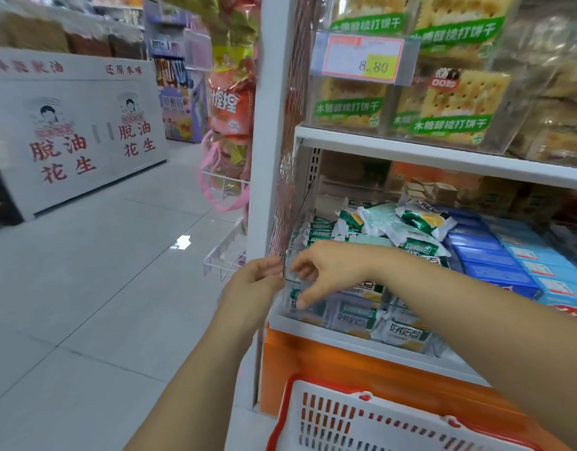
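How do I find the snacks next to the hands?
Find the white shelf unit with cracker packs on top. One shelf down, the leftmost clear bin holds a loose heap of green-and-white packets; their neighbours are neat blue boxes.

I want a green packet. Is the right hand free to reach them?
Probably yes: the right hand hangs at the front wall of the clear bin, and the green packets lie heaped with nothing over them.
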The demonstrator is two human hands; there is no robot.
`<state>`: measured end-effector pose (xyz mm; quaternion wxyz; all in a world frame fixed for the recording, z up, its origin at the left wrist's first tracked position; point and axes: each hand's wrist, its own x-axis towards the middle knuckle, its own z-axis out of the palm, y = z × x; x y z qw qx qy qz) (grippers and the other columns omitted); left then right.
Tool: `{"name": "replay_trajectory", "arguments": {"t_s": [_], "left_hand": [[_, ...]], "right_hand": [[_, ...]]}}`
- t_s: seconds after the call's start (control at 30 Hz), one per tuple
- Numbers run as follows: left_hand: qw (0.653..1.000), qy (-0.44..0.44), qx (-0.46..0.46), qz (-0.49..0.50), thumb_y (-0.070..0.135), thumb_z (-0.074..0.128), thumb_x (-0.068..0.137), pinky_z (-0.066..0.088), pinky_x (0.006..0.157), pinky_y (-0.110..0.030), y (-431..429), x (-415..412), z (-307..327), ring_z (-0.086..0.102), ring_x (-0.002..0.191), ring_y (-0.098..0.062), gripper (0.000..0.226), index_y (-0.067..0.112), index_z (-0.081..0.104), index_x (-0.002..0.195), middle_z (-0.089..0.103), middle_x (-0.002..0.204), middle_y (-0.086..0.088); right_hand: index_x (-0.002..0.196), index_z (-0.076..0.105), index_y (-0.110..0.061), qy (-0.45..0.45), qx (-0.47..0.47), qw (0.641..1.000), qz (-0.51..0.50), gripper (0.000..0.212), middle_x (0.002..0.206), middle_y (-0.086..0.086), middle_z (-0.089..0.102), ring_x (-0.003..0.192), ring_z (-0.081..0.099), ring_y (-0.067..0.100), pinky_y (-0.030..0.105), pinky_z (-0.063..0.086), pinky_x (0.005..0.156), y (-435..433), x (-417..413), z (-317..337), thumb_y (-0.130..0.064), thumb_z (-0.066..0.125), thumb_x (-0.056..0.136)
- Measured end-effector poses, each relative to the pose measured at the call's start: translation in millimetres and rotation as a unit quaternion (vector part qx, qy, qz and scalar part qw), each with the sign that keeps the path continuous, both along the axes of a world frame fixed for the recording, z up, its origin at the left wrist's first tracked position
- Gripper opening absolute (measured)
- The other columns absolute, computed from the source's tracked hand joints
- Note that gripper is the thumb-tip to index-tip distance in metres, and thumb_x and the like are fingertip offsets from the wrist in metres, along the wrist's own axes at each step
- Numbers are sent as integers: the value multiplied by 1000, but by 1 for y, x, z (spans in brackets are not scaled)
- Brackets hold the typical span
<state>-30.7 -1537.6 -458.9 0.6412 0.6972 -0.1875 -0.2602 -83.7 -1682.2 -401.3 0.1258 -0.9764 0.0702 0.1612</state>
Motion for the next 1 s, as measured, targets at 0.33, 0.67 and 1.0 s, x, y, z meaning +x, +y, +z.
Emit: {"name": "replay_trajectory", "arguments": {"t_s": [0.33,0.67,1.0], "left_hand": [[1000,14,2,-17,6,52,93,42,103,-39,4,6,-3,59,112,-14,32,25,57,119,62,119,7],[998,-56,7,-1,7,50,95,40,85,-22,4,-2,4,55,108,-10,33,21,57,124,62,120,5],[960,-257,-72,-84,20,67,88,37,77,2,13,-20,33,55,97,15,25,38,65,105,65,101,21]], "right_hand": [[78,39,-28,119,-33,992,-11,39,74,-14,38,63,39,3,22,32,55,4,28,-21,-43,75,76],[109,55,-23,-124,46,990,-51,30,83,-17,45,71,47,-3,14,38,63,-11,-8,7,-29,70,84],[94,46,-23,-269,88,957,-63,32,62,-25,61,68,53,-6,13,35,60,23,-62,20,-28,74,79]]}}
